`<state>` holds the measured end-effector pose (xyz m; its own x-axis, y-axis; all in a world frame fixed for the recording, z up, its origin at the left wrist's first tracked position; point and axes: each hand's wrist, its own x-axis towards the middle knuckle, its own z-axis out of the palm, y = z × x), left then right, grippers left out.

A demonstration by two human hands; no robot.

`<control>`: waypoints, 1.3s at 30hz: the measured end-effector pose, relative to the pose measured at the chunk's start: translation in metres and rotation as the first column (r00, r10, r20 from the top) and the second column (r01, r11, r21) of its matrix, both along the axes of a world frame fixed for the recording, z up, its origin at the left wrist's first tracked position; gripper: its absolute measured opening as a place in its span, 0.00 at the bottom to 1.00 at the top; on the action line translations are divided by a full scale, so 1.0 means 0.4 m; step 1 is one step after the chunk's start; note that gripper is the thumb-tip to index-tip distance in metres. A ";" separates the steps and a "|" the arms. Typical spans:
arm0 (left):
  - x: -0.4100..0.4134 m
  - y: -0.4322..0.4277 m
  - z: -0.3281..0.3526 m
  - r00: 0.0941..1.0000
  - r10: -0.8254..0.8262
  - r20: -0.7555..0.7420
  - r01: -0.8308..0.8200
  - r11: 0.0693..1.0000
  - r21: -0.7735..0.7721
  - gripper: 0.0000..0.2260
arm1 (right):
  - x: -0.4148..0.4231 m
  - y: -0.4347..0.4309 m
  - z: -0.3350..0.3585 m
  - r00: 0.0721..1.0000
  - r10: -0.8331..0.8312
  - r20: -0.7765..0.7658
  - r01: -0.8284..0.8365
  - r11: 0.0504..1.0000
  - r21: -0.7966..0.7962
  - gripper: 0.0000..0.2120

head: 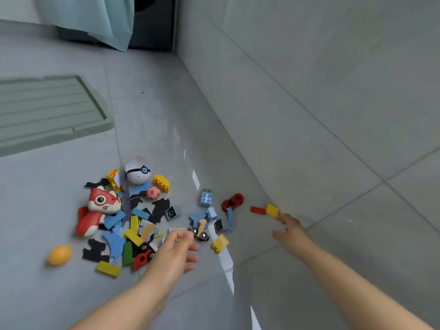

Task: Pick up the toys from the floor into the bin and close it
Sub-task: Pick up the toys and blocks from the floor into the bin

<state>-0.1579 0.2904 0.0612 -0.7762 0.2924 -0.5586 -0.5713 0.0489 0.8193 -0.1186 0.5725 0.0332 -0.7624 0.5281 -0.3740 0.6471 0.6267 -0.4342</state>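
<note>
The toys (133,217) all lie on the floor (166,115) in a loose heap near the foot of the wall (309,79), with an orange egg (59,254) on the heap's left side and a red car (233,200) and yellow block (272,210) strayed to the right. The left grip (177,248) hovers over the heap's near edge, fingers loosely bent; whether it pinches a piece I cannot tell. The right grip (289,228) is released, fingertips just beside the yellow block. A pale green ribbed panel (47,110), probably the bin's lid, lies flat further left. No bin shows, so gathering looks barely begun and closing remains.
</note>
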 end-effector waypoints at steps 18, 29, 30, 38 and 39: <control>-0.075 0.343 -0.217 0.787 0.264 0.557 -0.355 0.933 0.059 0.09 | -0.184 0.189 -0.285 0.916 0.326 -0.232 -0.255 0.923 0.288 0.23; -0.088 0.342 -0.214 0.697 0.282 0.660 -0.499 0.851 0.164 0.18 | -0.230 0.160 -0.281 0.959 0.165 -0.232 -0.145 0.984 0.100 0.19; -0.091 0.333 -0.209 0.690 0.294 0.661 -0.523 0.834 0.176 0.19 | -0.222 0.121 -0.253 0.961 0.058 -0.269 -0.080 0.994 -0.069 0.18; -0.057 0.217 -0.179 0.616 0.353 0.704 -0.701 0.653 0.286 0.19 | -0.070 -0.231 -0.073 0.766 0.527 -0.369 -0.640 0.685 -0.349 0.24; -0.049 0.202 -0.177 0.612 0.352 0.708 -0.709 0.641 0.295 0.17 | -0.064 -0.233 -0.077 0.760 0.515 -0.397 -0.642 0.689 -0.335 0.24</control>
